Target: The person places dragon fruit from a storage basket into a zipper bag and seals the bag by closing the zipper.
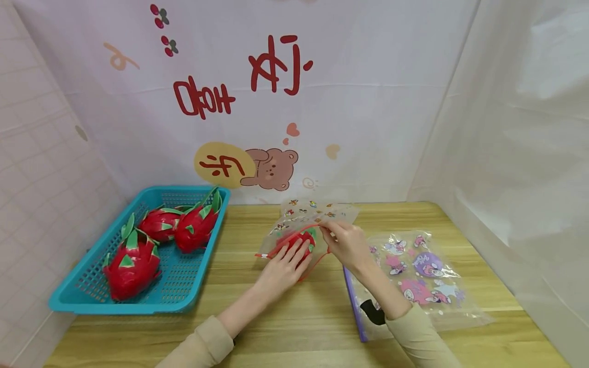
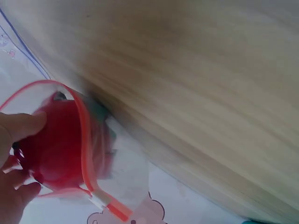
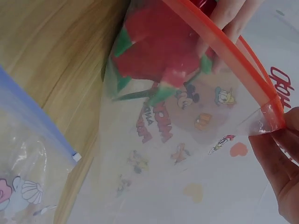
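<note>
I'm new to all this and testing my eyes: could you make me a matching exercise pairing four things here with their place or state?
1. Basket
2. Purple-edged bag
3. Left hand
4. Right hand

A. Pinches the red-edged bag
B. Lies at the right on the table
C. Turquoise, at the left
D. Grips a dragon fruit

Pairs: 1-C; 2-B; 3-D; 4-A

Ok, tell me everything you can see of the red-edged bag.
The bag looks like thin, see-through plastic printed with small cartoon figures, its red zip edge carrying a white slider. It gapes open, tilted, over the wooden table. The right hand pinches the edge; the left hand holds a red dragon fruit partly inside.
</note>
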`<action>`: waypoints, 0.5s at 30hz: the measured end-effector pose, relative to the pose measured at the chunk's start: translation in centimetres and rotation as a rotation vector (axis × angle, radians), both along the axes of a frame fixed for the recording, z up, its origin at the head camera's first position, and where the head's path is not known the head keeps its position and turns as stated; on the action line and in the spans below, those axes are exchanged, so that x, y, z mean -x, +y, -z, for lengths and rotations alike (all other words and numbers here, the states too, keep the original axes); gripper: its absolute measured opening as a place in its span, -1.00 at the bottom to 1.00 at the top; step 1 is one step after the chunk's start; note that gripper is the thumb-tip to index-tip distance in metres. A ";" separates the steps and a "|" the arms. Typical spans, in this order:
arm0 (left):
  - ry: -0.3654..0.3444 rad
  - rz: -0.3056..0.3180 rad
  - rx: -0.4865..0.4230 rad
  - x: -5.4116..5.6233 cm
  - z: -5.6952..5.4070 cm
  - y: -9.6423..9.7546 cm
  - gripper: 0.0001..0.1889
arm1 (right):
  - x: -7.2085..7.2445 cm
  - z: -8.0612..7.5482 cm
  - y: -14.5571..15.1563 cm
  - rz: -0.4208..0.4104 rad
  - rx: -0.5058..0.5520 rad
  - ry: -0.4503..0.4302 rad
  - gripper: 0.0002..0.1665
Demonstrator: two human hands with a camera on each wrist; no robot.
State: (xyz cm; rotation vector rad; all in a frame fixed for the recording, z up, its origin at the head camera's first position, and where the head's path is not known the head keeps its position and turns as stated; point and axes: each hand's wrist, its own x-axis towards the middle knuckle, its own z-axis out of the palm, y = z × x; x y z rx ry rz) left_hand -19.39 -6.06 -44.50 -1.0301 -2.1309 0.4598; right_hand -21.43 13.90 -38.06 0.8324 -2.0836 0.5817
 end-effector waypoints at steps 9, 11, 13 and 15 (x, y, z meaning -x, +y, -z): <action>0.037 -0.108 -0.133 0.6 0.2 1.7 -0.59 | -0.1 -0.4 -0.3 -0.011 0.024 0.069 -0.80; 0.040 -0.157 -0.119 0.8 0.3 2.2 -0.58 | -0.1 -0.4 -0.3 -0.019 0.038 0.094 -0.79; 0.039 -0.205 -0.106 0.9 0.5 2.6 -0.58 | -0.1 -0.5 -0.3 -0.030 0.046 0.112 -0.76; 0.037 -0.245 -0.106 1.0 0.6 2.9 -0.58 | -0.1 -0.5 -0.3 -0.034 0.049 0.122 -0.77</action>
